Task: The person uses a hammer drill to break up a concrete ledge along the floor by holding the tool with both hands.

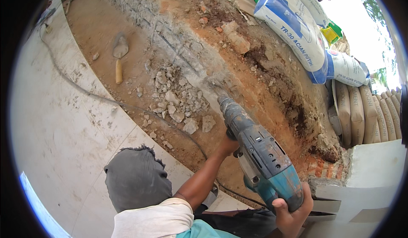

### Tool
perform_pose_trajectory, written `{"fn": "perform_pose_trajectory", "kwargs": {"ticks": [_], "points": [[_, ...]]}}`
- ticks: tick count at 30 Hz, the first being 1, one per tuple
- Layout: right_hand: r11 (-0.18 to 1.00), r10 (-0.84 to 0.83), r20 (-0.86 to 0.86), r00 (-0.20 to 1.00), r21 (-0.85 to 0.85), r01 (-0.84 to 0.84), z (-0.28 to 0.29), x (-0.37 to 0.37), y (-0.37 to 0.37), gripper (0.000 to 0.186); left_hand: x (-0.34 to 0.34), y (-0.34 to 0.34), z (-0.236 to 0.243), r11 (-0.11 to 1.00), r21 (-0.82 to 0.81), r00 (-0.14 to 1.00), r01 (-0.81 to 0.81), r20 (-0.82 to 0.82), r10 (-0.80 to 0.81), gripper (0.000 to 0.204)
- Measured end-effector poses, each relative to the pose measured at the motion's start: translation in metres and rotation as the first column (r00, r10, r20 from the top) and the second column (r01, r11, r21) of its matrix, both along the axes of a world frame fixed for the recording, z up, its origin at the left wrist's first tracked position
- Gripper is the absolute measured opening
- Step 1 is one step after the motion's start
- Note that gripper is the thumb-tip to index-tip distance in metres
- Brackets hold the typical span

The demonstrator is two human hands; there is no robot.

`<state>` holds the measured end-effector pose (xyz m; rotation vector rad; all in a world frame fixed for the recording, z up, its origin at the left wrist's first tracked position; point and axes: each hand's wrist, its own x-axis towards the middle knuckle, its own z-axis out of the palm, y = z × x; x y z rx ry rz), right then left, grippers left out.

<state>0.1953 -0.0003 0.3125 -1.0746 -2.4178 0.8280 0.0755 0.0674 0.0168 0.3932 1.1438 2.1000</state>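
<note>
Both my hands hold a teal-and-dark-grey rotary hammer drill [265,153], dusty and scuffed, slanting up and to the left. My left hand [228,145] is wrapped round its side handle near the front, partly hidden by the drill body. At the rear, my right hand [293,208] grips the back handle, thumb showing. The drill's front end is at the rough grey concrete strip [187,51]; dust or blur hides whether the bit touches it. Just left of the tip lies a heap of broken concrete chunks [178,94] on brown soil.
A trowel [119,59] with a wooden handle lies on the soil. A power cable [102,96] crosses the pale floor tiles [55,127]. White-and-blue sacks [293,25] rest on the earth bank [276,80]; brown sacks [357,110] stand right. Dark grey frayed cloth [136,178] fills the lower left.
</note>
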Motion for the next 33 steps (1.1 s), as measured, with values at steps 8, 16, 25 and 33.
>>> {"fn": "perform_pose_trajectory", "kwargs": {"ticks": [8, 16, 25, 33], "points": [[0.999, -0.022, -0.139, 0.990, -0.045, 0.016, -0.018, 0.021, 0.021, 0.065, 0.006, 0.009, -0.029, 0.995, -0.054, 0.982, 0.084, 0.175, -0.074, 0.014], [0.986, -0.151, -0.297, 0.943, -0.118, 0.121, -0.018, 0.028, 0.009, 0.068, 0.015, -0.009, -0.015, 0.996, -0.045, 0.987, 0.072, 0.147, -0.064, 0.010], [0.991, -0.058, -0.170, 0.984, -0.126, 0.037, -0.028, 0.014, -0.004, 0.054, 0.005, -0.015, -0.041, 0.997, -0.015, 0.971, 0.075, 0.227, -0.070, 0.016], [0.988, -0.015, -0.068, 0.998, -0.154, 0.004, -0.035, -0.011, -0.004, 0.057, -0.021, -0.026, -0.025, 0.990, -0.051, 0.974, 0.131, 0.191, -0.119, 0.038]]}}
